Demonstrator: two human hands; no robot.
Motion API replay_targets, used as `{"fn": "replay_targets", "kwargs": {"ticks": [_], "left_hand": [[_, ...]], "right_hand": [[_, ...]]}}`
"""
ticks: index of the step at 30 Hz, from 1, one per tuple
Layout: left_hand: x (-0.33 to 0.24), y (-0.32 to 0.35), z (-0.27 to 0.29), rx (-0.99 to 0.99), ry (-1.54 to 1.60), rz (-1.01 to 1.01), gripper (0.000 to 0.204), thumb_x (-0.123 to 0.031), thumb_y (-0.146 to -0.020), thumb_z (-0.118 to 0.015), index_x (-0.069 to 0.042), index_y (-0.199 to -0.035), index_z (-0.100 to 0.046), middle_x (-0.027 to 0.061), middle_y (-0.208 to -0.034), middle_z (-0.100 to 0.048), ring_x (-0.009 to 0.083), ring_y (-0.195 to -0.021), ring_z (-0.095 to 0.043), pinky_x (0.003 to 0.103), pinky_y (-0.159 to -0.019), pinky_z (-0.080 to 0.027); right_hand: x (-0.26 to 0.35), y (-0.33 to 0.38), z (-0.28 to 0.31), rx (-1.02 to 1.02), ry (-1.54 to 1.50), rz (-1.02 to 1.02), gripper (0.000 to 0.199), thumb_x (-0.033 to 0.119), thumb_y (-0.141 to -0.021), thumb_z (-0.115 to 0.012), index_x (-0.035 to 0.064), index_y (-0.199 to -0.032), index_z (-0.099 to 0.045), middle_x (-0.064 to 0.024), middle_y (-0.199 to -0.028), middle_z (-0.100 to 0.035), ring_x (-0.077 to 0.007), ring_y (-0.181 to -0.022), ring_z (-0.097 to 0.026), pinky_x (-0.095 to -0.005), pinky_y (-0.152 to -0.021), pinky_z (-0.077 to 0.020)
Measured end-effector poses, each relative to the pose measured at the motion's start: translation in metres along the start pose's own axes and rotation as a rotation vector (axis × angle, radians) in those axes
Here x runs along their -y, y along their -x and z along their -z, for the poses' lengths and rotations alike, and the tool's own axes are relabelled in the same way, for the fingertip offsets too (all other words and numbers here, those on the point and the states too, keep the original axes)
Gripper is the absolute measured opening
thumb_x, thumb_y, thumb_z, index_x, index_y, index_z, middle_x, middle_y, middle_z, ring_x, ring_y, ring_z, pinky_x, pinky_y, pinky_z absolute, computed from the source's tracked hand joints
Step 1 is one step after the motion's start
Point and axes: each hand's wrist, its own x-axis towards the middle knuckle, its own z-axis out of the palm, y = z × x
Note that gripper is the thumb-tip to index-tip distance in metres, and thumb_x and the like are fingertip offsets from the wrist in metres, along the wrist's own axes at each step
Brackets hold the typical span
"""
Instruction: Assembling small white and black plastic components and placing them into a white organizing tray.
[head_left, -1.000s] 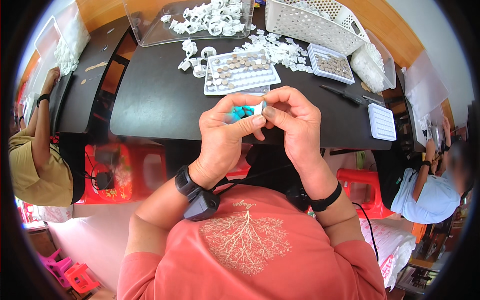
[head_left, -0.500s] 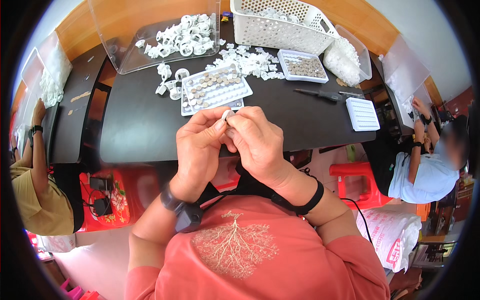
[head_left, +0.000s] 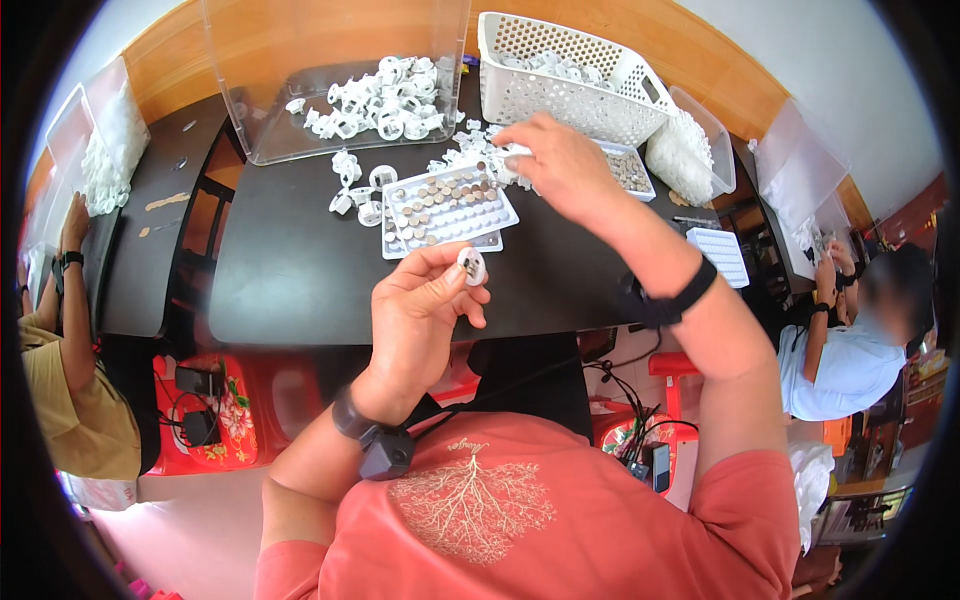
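Observation:
My left hand (head_left: pixel 425 305) pinches a small round white plastic part (head_left: pixel 472 266) between thumb and forefinger, and a darker metallic middle shows in it. Stretched out to the far side, my right hand (head_left: pixel 565 165) has its thumb and forefinger closing at a pile of small white plastic pieces (head_left: pixel 460 155). Something white shows at those fingertips, too small to tell apart from the pile. Just beyond my left hand, a white slotted tray (head_left: pixel 455 215) with several button-cell-like metal discs lies on a second tray.
White ring-shaped parts (head_left: pixel 370 213) lie left of the trays. Behind stand a clear bin (head_left: pixel 260 158) and a white perforated basket (head_left: pixel 560 100). At right are a disc-filled tray (head_left: pixel 628 170), a bag of white pieces (head_left: pixel 680 150) and another tray (head_left: pixel 718 256). Co-workers sit on both sides.
My hands have parted. The right moved from beside the left out to the white pile, while the left keeps the round part, now turned to show its middle.

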Motion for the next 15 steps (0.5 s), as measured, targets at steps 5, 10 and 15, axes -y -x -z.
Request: {"fn": "replay_targets", "kwargs": {"ticks": [5,10,15], "left_hand": [[-0.004,-0.005,0.0,0.043,-0.015,0.018,0.026,-0.011,-0.096,-0.063,0.004,-0.117,-0.06,0.0163,-0.098,-0.067,0.0234,-0.081,-0.066,0.032,-0.064,-0.053],[-0.009,-0.008,0.013,0.043,0.026,0.034,0.026,-0.012,-0.097,-0.062,0.004,-0.118,-0.06,0.0158,-0.099,-0.067,0.0233,-0.082,-0.066,0.031,-0.064,-0.052],[-0.012,-0.006,0.011,0.023,-0.003,0.05,0.027,-0.012,-0.097,-0.061,0.004,-0.119,-0.06,0.0159,-0.099,-0.067,0.0235,-0.083,-0.066,0.031,-0.065,-0.052]], "right_hand": [[-0.033,-0.037,-0.03,0.097,0.219,0.036,0.037,0.039,-0.093,-0.058,0.0237,-0.126,-0.066,-0.009,-0.118,-0.062,-0.0318,-0.107,-0.061,-0.0449,-0.09,-0.0499],[-0.033,-0.022,-0.038,0.235,0.15,-0.046,0.04,0.046,-0.096,-0.05,0.029,-0.129,-0.065,-0.0116,-0.125,-0.059,-0.0378,-0.117,-0.055,-0.0519,-0.098,-0.0437],[-0.026,-0.003,-0.036,0.13,0.161,0.063,0.036,0.042,-0.093,-0.056,0.0251,-0.123,-0.068,-0.0113,-0.123,-0.06,-0.0351,-0.113,-0.056,-0.0483,-0.093,-0.0446]]}}
